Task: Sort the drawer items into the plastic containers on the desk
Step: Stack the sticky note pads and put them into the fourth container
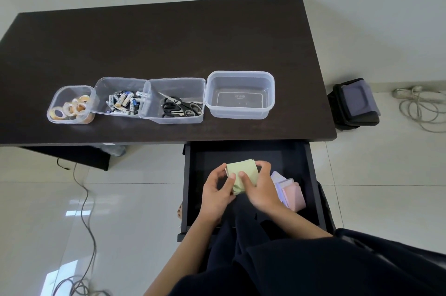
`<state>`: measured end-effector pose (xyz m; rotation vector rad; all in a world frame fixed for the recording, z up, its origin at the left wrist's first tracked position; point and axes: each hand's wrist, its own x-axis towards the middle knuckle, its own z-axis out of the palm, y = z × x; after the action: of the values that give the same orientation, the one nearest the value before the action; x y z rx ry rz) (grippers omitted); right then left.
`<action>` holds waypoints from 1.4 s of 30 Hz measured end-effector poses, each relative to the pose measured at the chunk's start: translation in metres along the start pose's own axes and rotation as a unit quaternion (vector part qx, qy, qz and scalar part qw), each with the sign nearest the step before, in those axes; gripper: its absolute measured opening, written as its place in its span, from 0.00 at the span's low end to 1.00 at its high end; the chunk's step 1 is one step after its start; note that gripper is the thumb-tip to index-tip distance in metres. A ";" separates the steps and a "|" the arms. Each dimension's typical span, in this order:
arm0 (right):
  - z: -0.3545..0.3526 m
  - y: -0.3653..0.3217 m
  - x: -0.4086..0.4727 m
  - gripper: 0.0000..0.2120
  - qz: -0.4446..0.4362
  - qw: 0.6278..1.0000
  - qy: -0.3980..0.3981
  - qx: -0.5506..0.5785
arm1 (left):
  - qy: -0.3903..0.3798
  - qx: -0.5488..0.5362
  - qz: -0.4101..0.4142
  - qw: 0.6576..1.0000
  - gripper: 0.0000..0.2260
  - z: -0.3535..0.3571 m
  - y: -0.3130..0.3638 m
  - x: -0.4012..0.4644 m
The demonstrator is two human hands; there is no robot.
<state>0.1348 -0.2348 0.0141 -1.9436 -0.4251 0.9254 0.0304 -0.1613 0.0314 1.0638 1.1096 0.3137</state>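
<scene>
Over the open dark drawer [311, 175], my left hand [217, 191] and my right hand [261, 187] both grip a stack of pale green sticky notes [241, 170]. Pink and lilac sticky note pads [290, 193] lie in the drawer just right of my right hand. A row of clear plastic containers stands on the dark desk [169, 42]: one with tape rolls [70, 106], one with batteries [121, 101], one with scissors [178, 106], and an empty container [240, 94] at the right end.
A black bin with a grey lid [354, 102] stands on the floor right of the desk. A coiled white cable [420, 107] lies at the far right. Grey cables [84, 211] trail across the tiled floor on the left. My dark-clothed lap fills the lower right.
</scene>
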 end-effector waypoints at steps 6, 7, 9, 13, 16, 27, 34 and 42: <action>0.005 0.006 -0.002 0.16 -0.013 0.999 0.001 -0.031 | -0.009 0.033 0.009 0.999 0.21 -0.007 -0.005 -0.003; 0.006 0.007 -0.002 0.15 -0.012 0.999 0.009 -0.033 | -0.015 0.041 0.009 0.999 0.19 -0.009 -0.006 -0.004; 0.008 0.007 -0.003 0.13 -0.013 0.999 0.024 -0.030 | -0.029 0.036 -0.007 0.999 0.15 -0.011 -0.009 -0.005; 0.012 0.011 -0.003 0.09 -0.010 0.999 0.026 -0.021 | -0.037 0.012 -0.036 0.999 0.14 -0.017 -0.014 -0.007; 0.017 0.025 0.002 0.05 0.028 1.000 -0.002 0.011 | -0.016 0.038 -0.037 0.998 0.16 -0.023 -0.018 -0.008; -0.012 0.093 0.022 0.33 0.020 0.951 -0.068 -0.301 | 0.048 0.094 -0.059 0.993 0.17 -0.062 -0.027 -0.017; -0.025 0.095 0.044 0.50 -0.017 0.877 -0.169 -0.450 | 0.028 0.131 -0.053 0.990 0.17 -0.064 -0.024 -0.016; -0.031 0.097 0.045 0.42 -0.055 0.907 -0.134 -0.394 | 0.017 0.187 -0.041 0.981 0.18 -0.063 -0.023 -0.007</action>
<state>0.1807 -0.2758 -0.0787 -2.4689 -1.2080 1.0438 -0.0321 -0.1439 0.0138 1.3412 1.2704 0.0566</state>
